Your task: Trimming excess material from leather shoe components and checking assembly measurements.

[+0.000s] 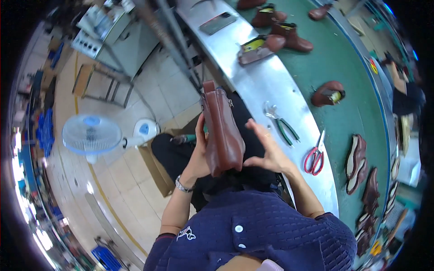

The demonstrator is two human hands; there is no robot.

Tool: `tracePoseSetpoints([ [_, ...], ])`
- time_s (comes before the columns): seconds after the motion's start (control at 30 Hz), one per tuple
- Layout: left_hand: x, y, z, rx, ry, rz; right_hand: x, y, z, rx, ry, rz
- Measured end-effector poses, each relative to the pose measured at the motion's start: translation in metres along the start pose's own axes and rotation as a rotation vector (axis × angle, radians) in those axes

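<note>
A brown leather boot (220, 135) stands upright over my lap, with a pull tab at its top and metal hardware by its upper edge. My left hand (197, 158) is closed against the boot's left side, its fingers partly hidden behind the leather. To the right of the boot, my right hand (270, 151) is open, thumb and fingers spread, apart from the leather. A tool with green on it (184, 139) lies by my left thigh, partly covered; its kind is unclear.
Green-handled pliers (282, 124) and red-handled scissors (315, 158) lie on the metal ledge (266, 86). Beyond it, brown boots (327, 93) and shoe pieces (357, 162) rest on the green conveyor (312, 67). A phone (218, 23) lies farther up. A fan (91, 135) and cardboard box (153, 169) are left.
</note>
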State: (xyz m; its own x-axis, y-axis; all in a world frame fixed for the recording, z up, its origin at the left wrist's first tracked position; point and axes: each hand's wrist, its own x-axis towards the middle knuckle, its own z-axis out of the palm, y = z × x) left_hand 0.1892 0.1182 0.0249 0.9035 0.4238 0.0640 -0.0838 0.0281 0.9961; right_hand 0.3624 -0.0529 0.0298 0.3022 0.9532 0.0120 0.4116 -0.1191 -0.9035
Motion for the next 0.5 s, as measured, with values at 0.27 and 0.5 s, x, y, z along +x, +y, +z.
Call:
tracePoseSetpoints([
  [0.27,0.059,0.043,0.06,-0.19,-0.295,0.008,-0.05,-0.02,-0.038,0.851,0.52,0.115],
  [0.5,0.058,0.03,0.045,-0.158,-0.41,-0.315,-0.107,0.014,-0.09,0.392,1.369,0.113],
])
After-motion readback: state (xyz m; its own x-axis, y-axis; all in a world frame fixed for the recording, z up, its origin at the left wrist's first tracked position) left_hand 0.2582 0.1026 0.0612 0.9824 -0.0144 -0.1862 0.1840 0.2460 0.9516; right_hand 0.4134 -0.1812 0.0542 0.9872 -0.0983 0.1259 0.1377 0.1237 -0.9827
